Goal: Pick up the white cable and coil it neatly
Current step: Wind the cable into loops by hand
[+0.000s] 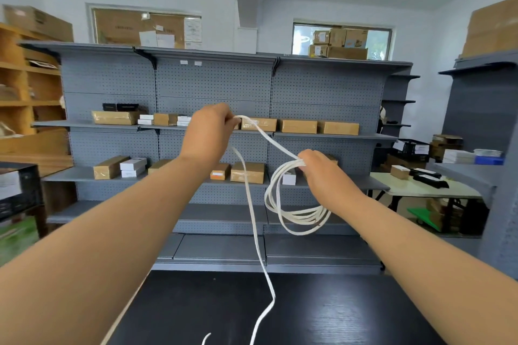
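Observation:
The white cable [253, 221] is held up in the air in front of me. My right hand [322, 173] grips the top of several hanging loops of it, which droop below and to the left of that hand. My left hand [211, 131], raised higher and further left, pinches a stretch of the cable; a taut span runs from it down to the right hand. From the left hand the loose tail drops down onto the black table [336, 314] and runs off the bottom edge.
Grey pegboard shelving [213, 84] stands behind the table with several brown and white boxes on its shelves. A wooden rack [25, 109] is at the left. A pale folding table [426, 190] and a green cart sit at the right.

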A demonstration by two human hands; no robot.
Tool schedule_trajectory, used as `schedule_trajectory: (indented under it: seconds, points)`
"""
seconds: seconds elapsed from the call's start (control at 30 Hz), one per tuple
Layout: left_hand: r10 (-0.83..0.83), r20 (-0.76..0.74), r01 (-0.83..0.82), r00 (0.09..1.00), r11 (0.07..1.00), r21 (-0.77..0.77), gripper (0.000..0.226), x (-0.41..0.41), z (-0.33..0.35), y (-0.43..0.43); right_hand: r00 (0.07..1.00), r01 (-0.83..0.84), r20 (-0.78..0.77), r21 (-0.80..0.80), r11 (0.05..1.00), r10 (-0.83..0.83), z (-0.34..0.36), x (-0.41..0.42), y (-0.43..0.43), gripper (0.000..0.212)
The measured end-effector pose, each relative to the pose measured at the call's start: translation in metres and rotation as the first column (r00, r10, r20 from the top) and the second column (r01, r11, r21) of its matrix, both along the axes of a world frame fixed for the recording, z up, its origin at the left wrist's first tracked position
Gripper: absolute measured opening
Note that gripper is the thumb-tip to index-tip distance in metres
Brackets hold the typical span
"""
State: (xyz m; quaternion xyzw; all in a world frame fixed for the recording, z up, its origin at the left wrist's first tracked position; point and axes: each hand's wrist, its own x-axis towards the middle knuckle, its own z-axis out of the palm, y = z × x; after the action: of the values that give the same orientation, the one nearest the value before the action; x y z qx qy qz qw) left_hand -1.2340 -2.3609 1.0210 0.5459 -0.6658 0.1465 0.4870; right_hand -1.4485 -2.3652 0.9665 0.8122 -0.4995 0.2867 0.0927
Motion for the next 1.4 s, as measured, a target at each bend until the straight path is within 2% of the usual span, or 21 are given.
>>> schedule_trajectory:
  seconds: [0.1,0.2,0.27,0.33,0.37,0.4,0.43,0.47,0.5,0.57,0.63,0.73,0.8,0.9,0.93,1.0,1.07,1.1,1.27,1.4]
  points:
    - [-0.140,-0.105,0.156,0.985,0.973,0.168,0.025,0.001,0.004,0.002,1.000,0.018,0.026,-0.008,1.000,-0.018,0.003,-0.003,-0.001,0.015]
    - [-0.180,-0.006,0.172,0.984,0.924,0.343,0.034,0.004,0.005,0.008,0.998,0.061,0.027,0.006,0.998,-0.061,0.006,-0.012,-0.004,0.012]
    - [-0.078,0.240,0.003,0.968,0.955,0.296,0.031,0.007,0.006,0.010,0.996,0.061,0.067,0.034,0.998,-0.063,0.009,-0.016,-0.004,0.013]
    - [0.158,0.538,-0.216,0.828,0.975,0.046,0.013,0.008,0.005,0.012,0.996,0.047,0.072,0.042,0.998,-0.050,0.011,-0.015,-0.001,0.017]
    - [0.260,0.623,-0.294,0.738,0.954,-0.050,0.006,0.007,0.004,0.012,0.998,0.052,0.025,0.021,0.998,-0.052,0.012,-0.011,0.002,0.017]
    - [0.326,0.686,-0.389,0.651,0.919,-0.067,0.010,0.004,0.001,0.013,0.998,0.061,-0.034,-0.002,0.998,-0.061,0.011,-0.007,0.004,0.015]
    - [0.328,0.726,-0.482,0.604,0.876,0.005,0.014,0.002,-0.004,0.012,0.994,0.061,-0.091,-0.022,0.998,-0.063,0.010,-0.001,0.006,0.013]
    - [0.295,0.726,-0.541,0.621,0.831,0.125,0.014,0.000,-0.012,0.010,0.991,0.055,-0.124,-0.031,0.998,-0.058,0.008,0.005,0.008,0.014]
    - [0.246,0.693,-0.561,0.677,0.782,0.271,0.011,0.000,-0.020,0.005,0.990,0.040,-0.137,-0.033,0.999,-0.044,0.006,0.009,0.009,0.015]
    - [0.169,0.532,-0.468,0.830,0.730,0.498,0.008,0.004,-0.033,-0.009,0.990,0.027,-0.139,-0.036,0.999,-0.031,0.002,0.012,0.007,0.016]
    - [0.169,0.322,-0.336,0.931,0.742,0.581,0.022,0.009,-0.038,-0.016,0.987,0.040,-0.155,-0.047,0.998,-0.047,-0.005,0.010,0.005,0.016]
    - [0.174,0.041,-0.164,0.984,0.788,0.593,0.043,0.008,-0.041,-0.017,0.990,0.064,-0.122,-0.013,0.998,-0.065,-0.014,0.004,0.001,0.013]
    - [0.122,-0.086,-0.053,0.989,0.825,0.563,0.041,0.003,-0.044,-0.013,0.995,0.075,-0.059,0.005,0.997,-0.074,-0.016,0.001,0.000,0.011]
    - [0.056,-0.022,-0.035,0.998,0.847,0.530,0.023,-0.004,-0.051,-0.008,0.996,0.084,0.027,0.010,0.996,-0.084,-0.014,-0.002,0.001,0.011]
    - [0.028,-0.042,-0.002,0.999,0.852,0.523,0.019,-0.007,-0.055,-0.007,0.995,0.085,0.051,0.010,0.996,-0.086,-0.013,-0.002,0.002,0.011]
    - [-0.102,-0.245,0.221,0.964,0.821,0.526,0.018,-0.011,-0.065,-0.007,0.990,0.089,0.109,0.009,0.996,-0.089,-0.012,-0.002,0.005,0.012]
    - [-0.201,-0.504,0.467,0.840,0.741,0.482,0.023,-0.018,-0.076,-0.002,0.980,0.098,0.175,0.005,0.995,-0.097,-0.011,-0.003,0.007,0.015]
    - [-0.226,-0.566,0.529,0.793,0.716,0.455,0.024,-0.022,-0.081,0.001,0.973,0.099,0.208,0.006,0.995,-0.098,-0.011,-0.003,0.008,0.016]
    - [-0.308,-0.565,0.567,0.765,0.738,0.366,0.033,-0.041,-0.088,0.022,0.934,0.085,0.349,-0.012,0.996,-0.076,-0.013,-0.007,0.012,0.017]
    - [-0.337,-0.456,0.524,0.824,0.759,0.385,0.045,-0.049,-0.095,0.024,0.870,0.087,0.490,-0.026,0.996,-0.063,-0.018,-0.007,0.011,0.018]
